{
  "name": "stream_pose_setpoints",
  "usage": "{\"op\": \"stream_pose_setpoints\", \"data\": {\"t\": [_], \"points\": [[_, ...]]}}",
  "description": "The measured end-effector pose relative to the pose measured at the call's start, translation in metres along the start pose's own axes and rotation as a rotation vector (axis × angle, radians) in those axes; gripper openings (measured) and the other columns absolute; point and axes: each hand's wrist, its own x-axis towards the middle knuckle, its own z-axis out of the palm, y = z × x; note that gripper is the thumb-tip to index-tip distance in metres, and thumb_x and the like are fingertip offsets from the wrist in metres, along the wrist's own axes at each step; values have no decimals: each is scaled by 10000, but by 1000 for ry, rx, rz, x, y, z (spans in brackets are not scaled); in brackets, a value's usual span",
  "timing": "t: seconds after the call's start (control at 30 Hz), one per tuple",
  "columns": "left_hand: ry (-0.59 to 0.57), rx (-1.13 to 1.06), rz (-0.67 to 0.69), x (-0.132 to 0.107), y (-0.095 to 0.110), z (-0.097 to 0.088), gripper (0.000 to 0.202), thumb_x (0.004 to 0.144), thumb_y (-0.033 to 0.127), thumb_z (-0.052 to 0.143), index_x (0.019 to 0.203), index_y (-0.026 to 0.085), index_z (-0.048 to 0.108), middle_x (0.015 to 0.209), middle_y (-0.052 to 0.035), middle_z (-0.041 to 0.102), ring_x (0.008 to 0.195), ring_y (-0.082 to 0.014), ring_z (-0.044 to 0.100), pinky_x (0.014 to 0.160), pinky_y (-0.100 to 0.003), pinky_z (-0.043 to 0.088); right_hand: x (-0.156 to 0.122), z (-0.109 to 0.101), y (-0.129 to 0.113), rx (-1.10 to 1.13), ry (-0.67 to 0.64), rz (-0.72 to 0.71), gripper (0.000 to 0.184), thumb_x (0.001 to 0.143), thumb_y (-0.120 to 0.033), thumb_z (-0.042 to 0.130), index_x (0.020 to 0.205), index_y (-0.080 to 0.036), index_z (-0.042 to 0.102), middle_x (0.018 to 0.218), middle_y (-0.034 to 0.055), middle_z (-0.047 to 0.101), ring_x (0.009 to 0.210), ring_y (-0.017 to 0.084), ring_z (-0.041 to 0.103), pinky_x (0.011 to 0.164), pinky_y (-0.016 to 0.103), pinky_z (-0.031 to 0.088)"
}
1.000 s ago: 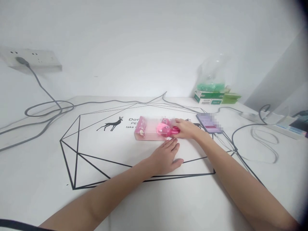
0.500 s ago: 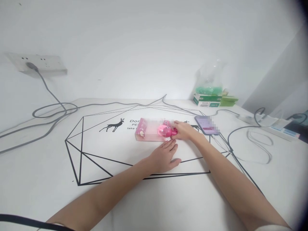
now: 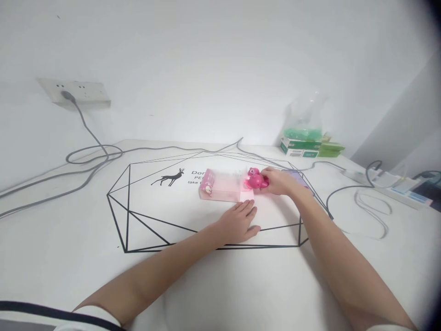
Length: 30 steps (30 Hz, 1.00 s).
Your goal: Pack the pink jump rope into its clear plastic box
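Observation:
A clear pink box lies on its side on the white table, its open end facing right. My right hand is closed around a small pink toy, which sits just outside the box's open end. My left hand lies flat on the table with fingers stretched out, just in front of the box, its fingertips close to the box's near edge.
A phone lies partly hidden behind my right hand. Green and white boxes and a plastic bag stand at the back right. Grey cables run from a wall socket. A power strip sits at the right.
My right hand has drawn the pink toy out of the box's open end and lifted it slightly to the right. My left hand stays flat. The camera view has shifted a little.

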Motion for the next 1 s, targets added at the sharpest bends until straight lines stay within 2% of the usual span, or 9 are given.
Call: {"op": "stream_pose_setpoints", "data": {"t": [0.2,0.33,0.4,0.47,0.53,0.63,0.73,0.8,1.0], "points": [[34,144,39,-2,23,-19,449,957,318,416,1383,192,484,1578,-99,308,1380,-378,375,1000,-529,424,-10,-32,-3,5,109,67,354,724,-425,642,1027,-241,649,1111,85,636,826,244,631,560,291,390],[117,178,43,2,27,-49,435,949,280,401,1363,185,499,1541,-146,367,1335,-371,438,860,-479,508,-15,-48,-10,-26,176,88,377,709,-386,652,1053,-233,646,1178,98,609,807,240,627,558,297,396],[246,107,6,8,17,-65,400,958,300,403,1323,196,530,1490,-139,445,1343,-351,436,931,-495,484,-16,-54,-16,-40,209,79,386,711,-383,650,1067,-234,643,1225,92,591,800,235,626,566,306,405],[442,-46,-71,17,3,-76,416,954,315,438,1357,226,486,1493,-109,442,1367,-311,417,1054,-499,415,-17,-58,-22,-41,241,65,394,718,-388,646,1082,-235,638,1255,88,577,804,237,625,572,313,412],[606,-282,-291,28,-11,-80,528,943,372,490,1441,256,356,1565,-101,316,1426,-298,331,1096,-490,392,-17,-61,-31,-28,279,55,395,722,-388,647,1084,-231,637,1263,92,571,827,246,623,582,318,422],[637,-723,-564,44,-24,-73,671,959,503,475,1498,280,142,1586,-132,238,1401,-282,388,1022,-436,487,-15,-59,-48,-22,349,55,397,721,-394,657,1078,-223,639,1260,106,566,879,274,619,612,329,438],[605,-1015,-570,55,-31,-63,730,961,528,482,1500,299,47,1549,-141,315,1304,-239,515,986,-379,526,-10,-51,-64,-31,395,76,392,738,-397,650,1086,-219,637,1273,117,555,856,270,621,587,321,429],[654,-1121,-569,59,-35,-59,807,922,491,574,1501,301,45,1548,-141,316,1272,-228,542,979,-356,533,-6,-44,-72,-28,386,76,373,762,-397,636,1088,-215,635,1276,126,551,849,263,624,575,313,427],[799,-1401,-684,56,-49,-49,924,774,297,765,1496,383,195,1599,-106,205,1209,-236,574,933,-341,546,4,-16,-76,13,396,-12,381,820,-431,643,1131,-213,615,1369,157,463,1050,312,592,650,354,512]]}}
